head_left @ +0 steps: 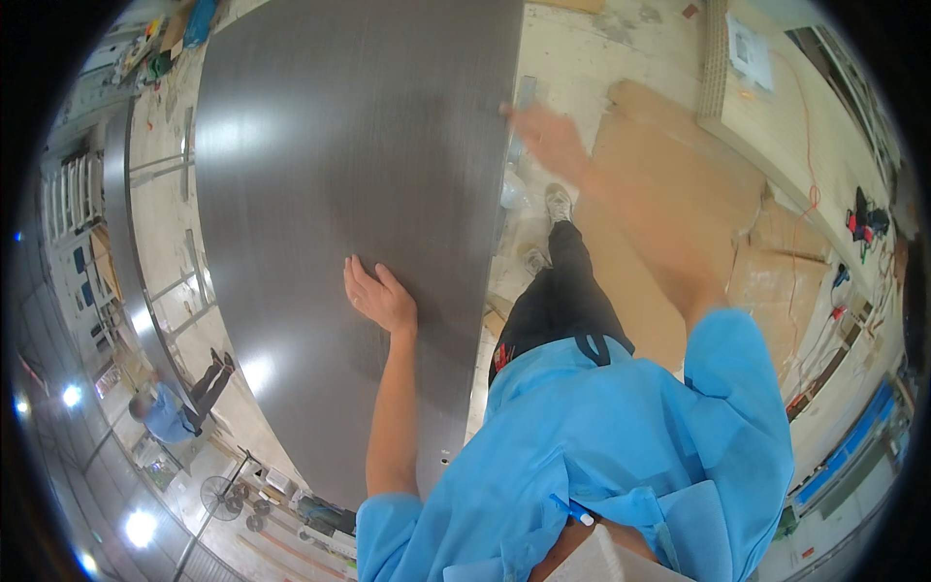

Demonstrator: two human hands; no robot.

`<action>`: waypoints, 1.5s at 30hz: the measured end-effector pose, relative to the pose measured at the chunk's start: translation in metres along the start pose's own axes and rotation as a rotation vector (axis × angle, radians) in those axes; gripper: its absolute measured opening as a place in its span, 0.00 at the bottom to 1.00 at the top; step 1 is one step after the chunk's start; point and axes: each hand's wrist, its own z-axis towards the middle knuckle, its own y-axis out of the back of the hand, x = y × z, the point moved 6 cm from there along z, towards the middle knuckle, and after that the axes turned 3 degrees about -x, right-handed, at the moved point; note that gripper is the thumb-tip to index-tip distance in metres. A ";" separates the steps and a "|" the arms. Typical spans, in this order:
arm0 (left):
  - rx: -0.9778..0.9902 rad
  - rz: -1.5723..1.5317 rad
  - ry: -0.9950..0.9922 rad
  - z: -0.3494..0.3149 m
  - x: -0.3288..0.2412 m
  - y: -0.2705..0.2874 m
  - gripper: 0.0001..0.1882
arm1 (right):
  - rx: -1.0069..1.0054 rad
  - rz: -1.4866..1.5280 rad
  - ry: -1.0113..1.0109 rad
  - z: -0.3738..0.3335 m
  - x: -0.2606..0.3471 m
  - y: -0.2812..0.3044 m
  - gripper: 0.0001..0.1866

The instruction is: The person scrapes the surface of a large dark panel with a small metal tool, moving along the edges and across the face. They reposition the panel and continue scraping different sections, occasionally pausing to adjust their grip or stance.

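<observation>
Both my hands are working at one large dark grey panel [330, 175]. I am pressing my left hand [380, 296] flat on its face, fingers spread and grasping nothing; the panel is stretching away beyond my fingertips. My right hand [543, 136] is blurring by the panel's right edge, apparently open. Brown cardboard [669, 194] is lying under that arm.
</observation>
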 end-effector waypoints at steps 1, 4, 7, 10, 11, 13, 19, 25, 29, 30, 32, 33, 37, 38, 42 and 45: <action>0.002 0.002 0.008 0.000 0.001 -0.001 0.30 | 0.176 -0.137 -0.051 -0.030 0.016 -0.023 0.24; 0.013 0.018 -0.007 0.002 0.003 -0.002 0.30 | -0.086 0.035 0.235 -0.128 0.107 -0.035 0.23; 0.010 -0.038 0.017 0.003 -0.002 -0.002 0.32 | 0.111 0.177 0.262 -0.198 0.164 -0.045 0.28; 0.093 -0.009 -0.243 -0.004 -0.048 -0.013 0.33 | 0.531 0.215 0.362 -0.217 0.164 -0.041 0.18; 0.158 -0.019 -0.437 -0.009 -0.074 -0.019 0.33 | 0.406 0.251 0.258 -0.206 0.148 -0.023 0.18; 0.300 -0.040 -0.627 -0.024 -0.122 -0.033 0.33 | 0.221 0.295 -0.152 -0.190 0.101 0.009 0.16; 0.270 -0.115 -0.723 0.046 -0.245 -0.067 0.31 | -0.482 0.519 -0.739 -0.163 -0.073 0.135 0.09; 0.178 -0.139 -0.676 0.155 -0.356 -0.113 0.30 | -0.476 0.600 -0.880 -0.123 -0.167 0.207 0.06; 0.224 -0.131 -0.646 0.220 -0.414 -0.143 0.30 | -0.409 0.658 -0.947 -0.077 -0.182 0.244 0.07; 0.173 -0.156 -0.666 0.235 -0.432 -0.147 0.31 | -0.388 0.633 -0.969 -0.059 -0.189 0.256 0.07; 0.233 -0.116 -0.616 0.258 -0.455 -0.160 0.31 | -0.361 0.590 -0.889 -0.011 -0.199 0.278 0.06; 0.156 -0.173 -0.627 0.266 -0.466 -0.158 0.29 | -0.336 0.548 -0.881 0.012 -0.205 0.288 0.05; 0.168 -0.219 -0.543 0.302 -0.505 -0.175 0.22 | -0.246 0.554 -0.702 0.123 -0.235 0.316 0.05; 0.241 -0.193 -0.490 0.310 -0.508 -0.182 0.20 | -0.200 0.536 -0.696 0.152 -0.244 0.317 0.05; 0.332 -0.262 -0.344 0.334 -0.502 -0.189 0.16 | -0.038 0.453 -0.625 0.254 -0.258 0.297 0.09; 0.215 -0.284 -0.239 0.358 -0.480 -0.189 0.19 | 0.045 0.506 -0.578 0.316 -0.260 0.269 0.09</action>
